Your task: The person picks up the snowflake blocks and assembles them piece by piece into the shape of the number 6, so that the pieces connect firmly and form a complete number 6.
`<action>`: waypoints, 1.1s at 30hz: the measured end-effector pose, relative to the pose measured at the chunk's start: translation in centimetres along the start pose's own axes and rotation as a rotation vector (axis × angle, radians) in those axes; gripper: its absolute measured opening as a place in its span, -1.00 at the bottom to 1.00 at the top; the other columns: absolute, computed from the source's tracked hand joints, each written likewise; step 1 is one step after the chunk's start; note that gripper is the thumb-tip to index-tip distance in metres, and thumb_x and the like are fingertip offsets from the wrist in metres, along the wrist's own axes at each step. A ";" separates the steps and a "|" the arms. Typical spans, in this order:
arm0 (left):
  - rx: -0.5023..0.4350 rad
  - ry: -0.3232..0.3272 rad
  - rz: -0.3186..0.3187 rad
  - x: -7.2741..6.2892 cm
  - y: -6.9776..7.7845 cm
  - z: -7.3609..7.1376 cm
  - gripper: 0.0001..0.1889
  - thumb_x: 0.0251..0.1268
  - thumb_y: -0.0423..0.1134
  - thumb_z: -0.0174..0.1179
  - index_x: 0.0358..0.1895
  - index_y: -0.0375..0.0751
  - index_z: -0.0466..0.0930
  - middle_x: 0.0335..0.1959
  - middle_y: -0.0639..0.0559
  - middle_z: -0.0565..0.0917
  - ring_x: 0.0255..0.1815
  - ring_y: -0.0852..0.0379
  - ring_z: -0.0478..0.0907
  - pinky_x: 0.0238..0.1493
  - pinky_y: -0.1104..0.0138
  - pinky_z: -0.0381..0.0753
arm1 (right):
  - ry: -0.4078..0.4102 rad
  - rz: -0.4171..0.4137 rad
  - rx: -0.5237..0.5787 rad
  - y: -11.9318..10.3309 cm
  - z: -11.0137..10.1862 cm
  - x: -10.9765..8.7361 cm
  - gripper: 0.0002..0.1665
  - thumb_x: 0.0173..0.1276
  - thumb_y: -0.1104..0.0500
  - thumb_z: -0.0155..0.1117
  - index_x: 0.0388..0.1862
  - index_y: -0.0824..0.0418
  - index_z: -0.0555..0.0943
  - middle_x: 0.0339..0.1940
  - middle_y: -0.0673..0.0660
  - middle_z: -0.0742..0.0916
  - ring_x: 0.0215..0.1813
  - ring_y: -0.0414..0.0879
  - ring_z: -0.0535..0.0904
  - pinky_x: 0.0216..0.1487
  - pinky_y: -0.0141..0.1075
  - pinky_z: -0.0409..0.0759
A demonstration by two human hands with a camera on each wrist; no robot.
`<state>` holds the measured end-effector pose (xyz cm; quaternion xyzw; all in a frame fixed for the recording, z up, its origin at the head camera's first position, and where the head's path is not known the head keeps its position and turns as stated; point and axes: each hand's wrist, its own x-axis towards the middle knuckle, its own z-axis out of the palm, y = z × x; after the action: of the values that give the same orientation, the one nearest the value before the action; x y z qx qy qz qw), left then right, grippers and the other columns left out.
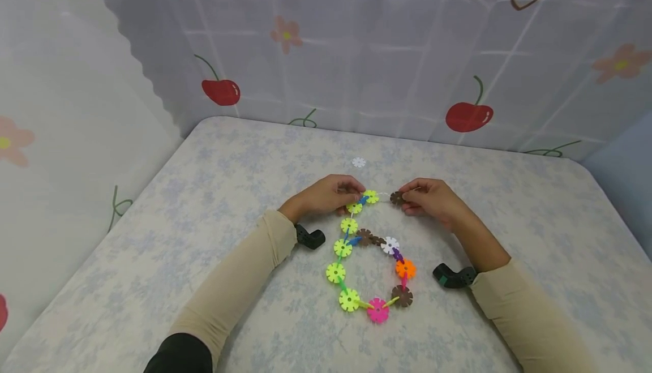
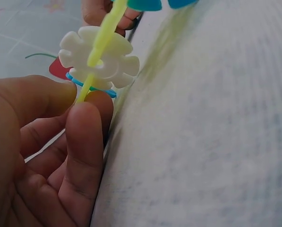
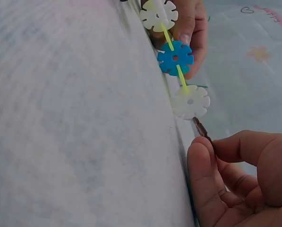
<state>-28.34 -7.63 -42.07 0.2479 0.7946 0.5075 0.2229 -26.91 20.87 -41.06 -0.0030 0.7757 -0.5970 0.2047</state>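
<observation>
Notched plastic snowflake discs, slotted together into a chain, lie on the table in a shape like a figure 6. At the chain's upper end my left hand (image 1: 333, 194) pinches a yellow disc (image 2: 84, 89) between thumb and fingers, beside a white disc (image 2: 110, 71). My right hand (image 1: 433, 200) pinches a brown snowflake disc (image 1: 397, 198), seen edge-on in the right wrist view, its edge right at the rim of a white disc (image 3: 192, 102). A blue disc (image 3: 175, 58) sits further along. Below, the loop runs through a pink disc (image 1: 378, 310) and an orange disc (image 1: 406, 269).
A loose white disc (image 1: 359, 162) lies beyond the hands. The pale floral tabletop (image 1: 275, 328) meets a hanging printed curtain (image 1: 351, 67) at its back edge. Black wrist devices, such as the right one (image 1: 453, 277), sit below the hands.
</observation>
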 end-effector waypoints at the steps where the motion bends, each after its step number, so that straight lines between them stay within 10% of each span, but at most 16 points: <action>1: 0.002 0.001 0.001 0.0 0.0 0.0 -0.73 0.57 -0.27 0.13 0.21 -0.18 0.60 -0.03 -0.03 0.63 -0.25 0.03 0.63 -0.25 0.23 0.66 | 0.002 -0.002 0.001 0.0 0.0 0.0 -0.63 0.52 0.32 0.17 0.19 0.53 0.49 -0.18 0.13 0.70 -0.29 -0.16 0.70 -0.13 -0.29 0.69; 21: -0.029 -0.010 -0.011 0.1 -0.2 0.1 -0.68 0.56 -0.39 0.10 0.27 -0.22 0.60 0.19 -0.05 0.61 0.06 0.11 0.61 -0.15 0.23 0.68 | -0.027 0.015 -0.017 0.3 0.5 0.1 -0.78 0.49 0.32 0.24 -0.01 0.46 0.50 -0.30 0.14 0.76 -0.31 -0.12 0.70 -0.18 -0.28 0.70; 33: -0.038 0.015 -0.041 0.0 -0.1 0.1 -0.68 0.55 -0.38 0.12 0.26 -0.18 0.63 0.18 0.01 0.65 -0.24 0.08 0.66 -0.20 0.25 0.67 | -0.054 0.002 -0.023 0.0 0.9 -0.2 -0.83 0.45 0.32 0.31 -0.15 0.44 0.55 -0.31 0.14 0.76 -0.33 -0.13 0.70 -0.21 -0.29 0.70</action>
<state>-28.33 -7.56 -42.17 0.2234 0.7915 0.5196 0.2317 -26.43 20.13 -41.20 -0.0207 0.7767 -0.5874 0.2264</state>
